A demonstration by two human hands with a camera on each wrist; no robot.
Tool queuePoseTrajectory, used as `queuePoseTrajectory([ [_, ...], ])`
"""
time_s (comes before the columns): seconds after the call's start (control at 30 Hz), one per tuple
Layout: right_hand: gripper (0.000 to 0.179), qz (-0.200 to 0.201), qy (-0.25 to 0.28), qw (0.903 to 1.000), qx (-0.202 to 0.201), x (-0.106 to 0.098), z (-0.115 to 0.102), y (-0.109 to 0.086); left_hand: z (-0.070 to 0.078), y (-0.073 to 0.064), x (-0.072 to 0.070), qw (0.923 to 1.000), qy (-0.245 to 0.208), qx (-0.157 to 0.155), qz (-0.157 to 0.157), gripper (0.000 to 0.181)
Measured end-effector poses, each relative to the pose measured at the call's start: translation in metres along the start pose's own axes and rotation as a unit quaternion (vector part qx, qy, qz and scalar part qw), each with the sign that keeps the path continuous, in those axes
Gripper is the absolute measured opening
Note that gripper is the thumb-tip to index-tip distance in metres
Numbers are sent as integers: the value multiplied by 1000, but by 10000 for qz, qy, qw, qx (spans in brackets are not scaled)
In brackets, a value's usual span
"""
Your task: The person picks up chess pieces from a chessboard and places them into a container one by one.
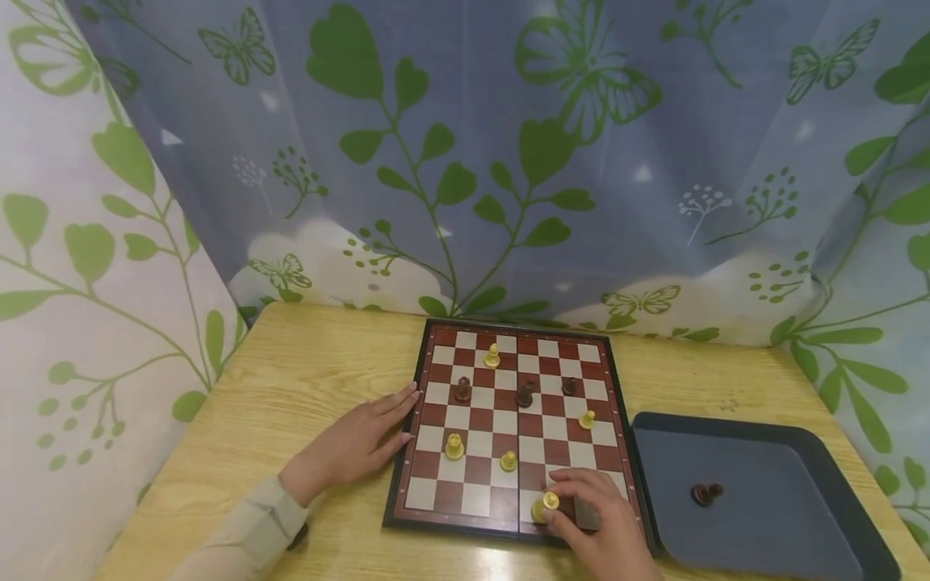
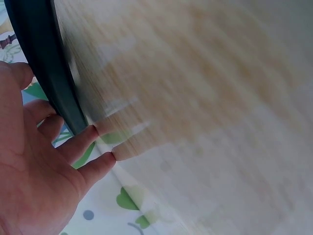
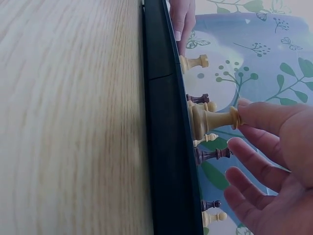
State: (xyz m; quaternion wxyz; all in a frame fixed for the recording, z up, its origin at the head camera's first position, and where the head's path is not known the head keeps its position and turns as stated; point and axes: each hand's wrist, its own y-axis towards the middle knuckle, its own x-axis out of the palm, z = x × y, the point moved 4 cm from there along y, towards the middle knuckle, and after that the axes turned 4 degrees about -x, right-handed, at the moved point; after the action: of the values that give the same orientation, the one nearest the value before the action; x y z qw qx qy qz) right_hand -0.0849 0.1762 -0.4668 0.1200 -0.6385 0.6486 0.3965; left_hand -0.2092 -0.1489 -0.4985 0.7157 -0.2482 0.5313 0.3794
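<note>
1. The right hand (image 1: 612, 526) pinches a pale chess piece (image 1: 541, 512) by its top, probably leaving its base free, near the board's (image 1: 475, 500) near edge.
2. The left hand (image 1: 358, 442), fingers extended, touches the board's left side, perhaps steadying it.
3. A tray (image 1: 770, 516) holds one dark piece (image 1: 705, 495).

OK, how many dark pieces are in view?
4: left piece, middle piece and right piece on the far half of the board, fourth piece lying in the tray; the right hand may hide more.
</note>
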Motion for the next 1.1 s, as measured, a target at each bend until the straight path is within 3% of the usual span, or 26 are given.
queuePoseTrajectory([
  [0.4,33,147,-42,9999,25,0,1,-4,4,-1,0,10000,-55,-7,-66,63],
  [0.67,34,307,-120,9993,-186,-1,0,-3,5,1,0,9999,-53,85,25,63],
  [0.9,31,522,52,9985,-178,-10,-8,5,0,-5,-1,9999,10,-119,-52,63],
  [1.1,26,570,-14,9981,222,-22,-7,10,0,-2,-1,9999,-88,35,39,63],
])
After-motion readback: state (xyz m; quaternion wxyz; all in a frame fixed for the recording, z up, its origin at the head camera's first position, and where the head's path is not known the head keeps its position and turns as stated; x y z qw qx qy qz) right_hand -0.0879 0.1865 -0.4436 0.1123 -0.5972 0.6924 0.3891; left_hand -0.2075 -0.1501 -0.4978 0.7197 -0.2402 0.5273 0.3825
